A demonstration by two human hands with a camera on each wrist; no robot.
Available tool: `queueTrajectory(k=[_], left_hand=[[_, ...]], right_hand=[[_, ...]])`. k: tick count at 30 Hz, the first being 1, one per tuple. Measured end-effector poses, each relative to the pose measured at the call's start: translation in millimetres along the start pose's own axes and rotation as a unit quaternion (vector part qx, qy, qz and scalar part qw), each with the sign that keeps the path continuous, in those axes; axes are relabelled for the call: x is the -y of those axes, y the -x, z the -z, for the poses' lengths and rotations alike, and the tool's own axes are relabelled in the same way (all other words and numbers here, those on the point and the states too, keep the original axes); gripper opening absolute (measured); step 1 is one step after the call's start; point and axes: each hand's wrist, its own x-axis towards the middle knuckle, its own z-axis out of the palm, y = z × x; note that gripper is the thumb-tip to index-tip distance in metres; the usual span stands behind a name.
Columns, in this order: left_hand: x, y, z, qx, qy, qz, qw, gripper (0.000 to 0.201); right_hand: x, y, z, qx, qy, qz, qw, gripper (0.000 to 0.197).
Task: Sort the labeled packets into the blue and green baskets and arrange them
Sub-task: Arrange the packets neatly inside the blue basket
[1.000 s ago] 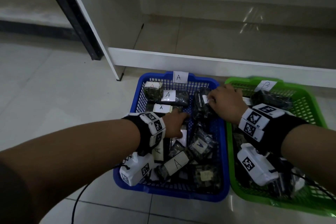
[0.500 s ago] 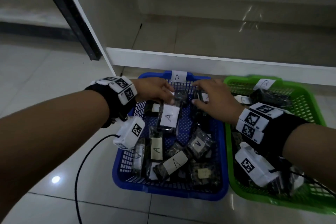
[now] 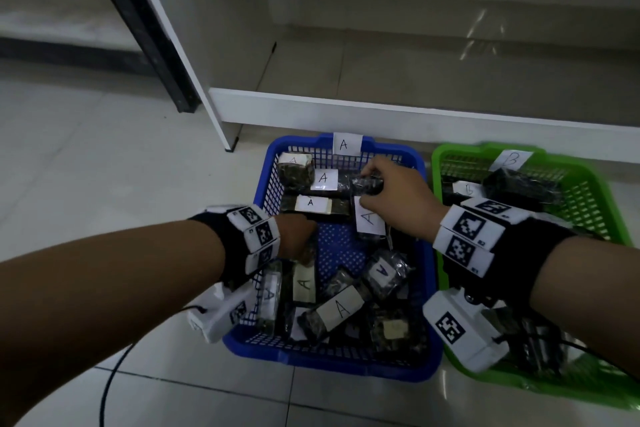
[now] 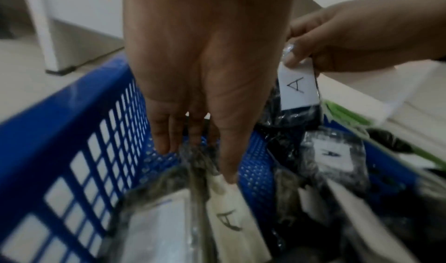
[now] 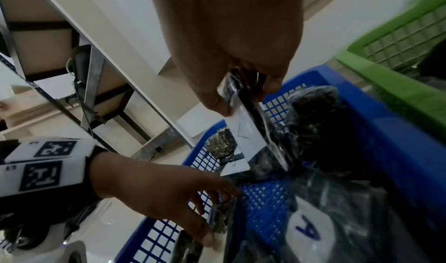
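The blue basket (image 3: 332,365), tagged A, holds several dark plastic packets with white A labels. To its right stands the green basket (image 3: 460,153), tagged B, with dark packets (image 3: 519,188) inside. My right hand (image 3: 366,191) pinches the top of an A packet (image 3: 370,220) over the basket's back half; the packet hangs from thumb and fingers (image 5: 243,99). My left hand (image 3: 296,239) reaches down at the basket's left side. Its fingers are fairly straight, and its thumb (image 4: 229,177) touches the label of another A packet (image 4: 229,219), with the fingers beyond its crinkled top.
Both baskets sit on a pale tiled floor against the low white board of a shelf unit (image 3: 381,114). A black post (image 3: 138,28) rises at the back left. A dark cable (image 3: 107,388) runs over the floor by my left arm.
The A packet that my left hand held at the back of the blue basket is now in my right hand. My left hand has let go and dropped back to the basket's left side.
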Motion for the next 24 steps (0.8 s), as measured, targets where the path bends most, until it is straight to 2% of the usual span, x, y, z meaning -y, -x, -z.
queueTrajectory(k=[2, 3, 5, 7, 9, 11, 13, 17, 24], left_hand=[[0.0, 1.3, -1.0, 0.000, -0.003, 0.002, 1.000, 0.055], [0.2, 2.7, 3.1, -0.009, -0.010, -0.002, 1.000, 0.047], [2.5, 5.6, 12.5, -0.017, -0.007, -0.017, 1.000, 0.031], [6.6, 9.2, 21.5, 0.001, 0.012, -0.026, 1.000, 0.028], [9.2, 13.9, 30.0, 0.036, 0.084, -0.030, 0.995, 0.025], [12.5, 19.5, 38.4, 0.087, 0.199, -0.032, 0.976, 0.026], [15.5, 24.3, 46.5, 0.110, 0.268, -0.035, 0.956, 0.023], [20.3, 25.5, 51.3, 0.089, 0.320, -0.038, 0.943, 0.022], [32.0, 29.7, 54.7, 0.071, 0.386, -0.003, 0.920, 0.014]], right_hand=[[5.5, -4.3, -3.1, -0.020, -0.015, -0.007, 1.000, 0.026], [8.8, -6.1, -4.8, -0.022, -0.018, -0.006, 1.000, 0.028], [13.6, -8.5, -8.6, -0.017, -0.026, 0.005, 1.000, 0.036], [16.2, -8.8, -14.6, 0.005, -0.024, 0.004, 1.000, 0.042], [14.8, -7.2, -24.7, 0.030, -0.011, -0.026, 0.999, 0.035], [10.9, -4.2, -38.1, 0.039, -0.020, -0.071, 0.997, 0.025], [8.2, 0.6, -51.1, 0.048, -0.038, -0.116, 0.991, 0.023], [7.1, 6.3, -68.9, 0.123, -0.024, -0.135, 0.983, 0.043], [1.1, 2.7, -63.9, 0.209, 0.027, -0.130, 0.969, 0.037]])
